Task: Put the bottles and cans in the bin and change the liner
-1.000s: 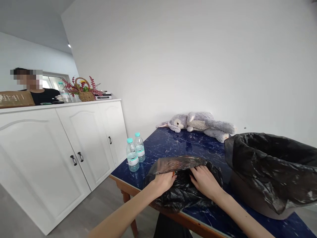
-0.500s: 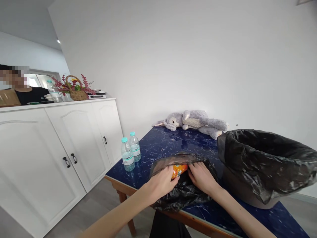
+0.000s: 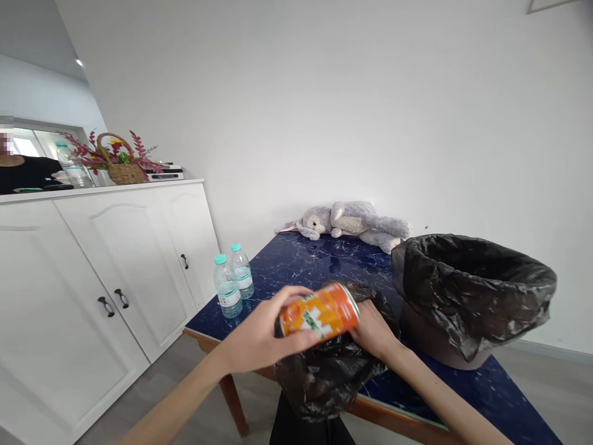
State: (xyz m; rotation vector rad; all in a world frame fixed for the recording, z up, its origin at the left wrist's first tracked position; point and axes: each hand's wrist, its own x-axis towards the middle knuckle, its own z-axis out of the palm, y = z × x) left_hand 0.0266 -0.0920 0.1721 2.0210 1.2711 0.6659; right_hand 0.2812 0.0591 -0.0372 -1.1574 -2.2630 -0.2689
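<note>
Thumb and fingers of the left hand [image 3: 264,337] wrap around an orange can [image 3: 319,315], its right end tilted up, above a black plastic bag [image 3: 324,383] at the near edge of the blue marbled table [image 3: 310,262]. The right hand [image 3: 374,334] bends inward at the bag, fingertips partly hidden; whether they pinch the plastic, I cannot tell. Tabletop also bears 2 bottles [image 3: 228,295], a plush rabbit [image 3: 349,224] lying by the white wall [image 3: 347,111] and 1 bin [image 3: 440,343] with a black liner [image 3: 482,306]. Leftward, a flower basket [image 3: 126,173] sits on a white cabinet [image 3: 125,247], 1 person [image 3: 30,173] behind it
</note>
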